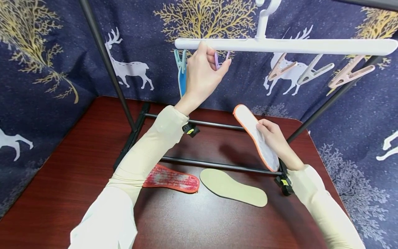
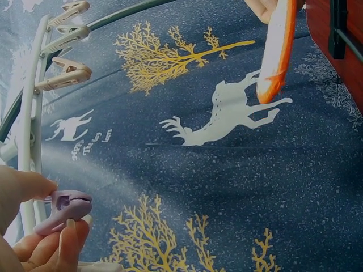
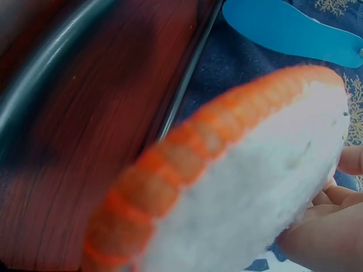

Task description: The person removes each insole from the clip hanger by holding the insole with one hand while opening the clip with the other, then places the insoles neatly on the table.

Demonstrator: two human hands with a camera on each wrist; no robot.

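My left hand (image 1: 203,71) is raised under the left part of a white hanger bar (image 1: 295,45), pinching a purple clothespin (image 2: 69,208) between thumb and fingers. Just left of it, a teal clothespin (image 1: 180,61) holds a blue insole (image 3: 289,29), partly hidden behind the hand in the head view. Lower and to the right, my right hand (image 1: 276,137) grips a white insole (image 1: 263,147) with orange stitched edging by its side, thumb across its white face. This insole is tilted, its far end toward the hanger.
On the dark red table (image 1: 199,228) lie a red-and-white patterned insole (image 1: 174,180), partly covered by the left sleeve, and a beige insole (image 1: 233,188). Several clothespins (image 1: 314,71) hang from the bar's right half. A black rack frame (image 1: 107,58) stands around the hanger.
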